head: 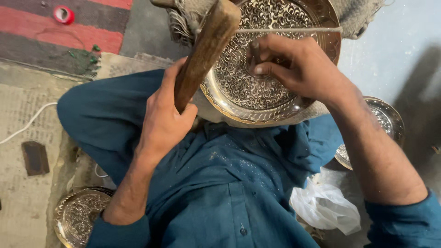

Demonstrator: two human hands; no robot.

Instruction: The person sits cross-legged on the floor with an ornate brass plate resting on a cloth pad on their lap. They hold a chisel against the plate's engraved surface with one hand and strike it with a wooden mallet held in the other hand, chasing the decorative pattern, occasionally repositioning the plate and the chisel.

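The left hand (163, 121) has its fingers clenched around the wooden handle of a mallet (205, 50), which slants up and away over the near rim of an engraved metal plate (239, 94). The plate is propped in the person's lap against teal clothing, with a coarse cloth (358, 16) behind its far edge. The right hand (294, 66) rests on the plate's face, its fingers pinched around a small dark chisel (254, 53) that stands close to upright on the patterned centre. The mallet head is cut off by the top of the frame, so how high it sits above the chisel cannot be told.

Two more engraved plates lie on the floor: one by the left elbow (78, 213), another partly hidden behind the right forearm (390, 121). A crumpled white plastic bag (324, 206) sits near the right arm, a red roll of tape (63, 14) lies on a striped rug at the far left, and a white cord (27, 124) runs across the mat.

The chief hazard, as I judge it, is a blow glancing off the small chisel top onto the gripping fingers. A tilted chisel could also skid and scar the fine pattern, and the plate, only resting on the lap, may shift under a strike.
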